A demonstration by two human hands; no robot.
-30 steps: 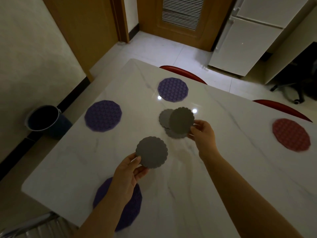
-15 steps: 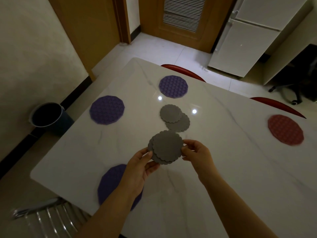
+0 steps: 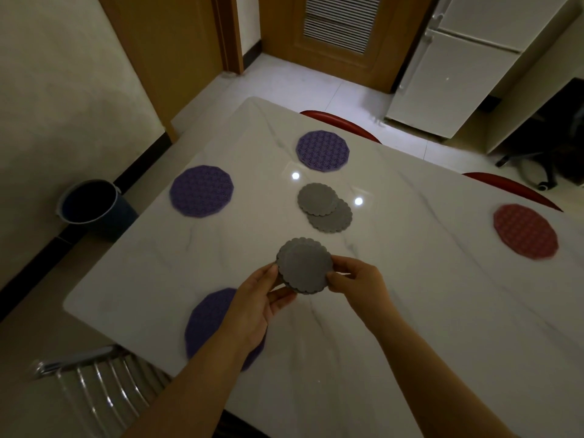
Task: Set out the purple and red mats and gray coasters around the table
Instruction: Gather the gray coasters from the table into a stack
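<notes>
Gray coasters (image 3: pixel 305 267) stacked, round faces tilted upward; left hand (image 3: pixel 252 308), right hand (image 3: pixel 357 279) fingers pinch opposite edges.

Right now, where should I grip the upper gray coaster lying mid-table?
Pinch its scalloped rim from the left side, probably: the upper coaster lies flat, overlapping the lower coaster on its near-right, so there both might lift.

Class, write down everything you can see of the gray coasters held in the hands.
The held coasters look like two matte gray discs with scalloped edges, stacked slightly offset. The left hand pinches their left rim, the right hand their right rim, above the white table, faces tilted toward the camera.
</notes>
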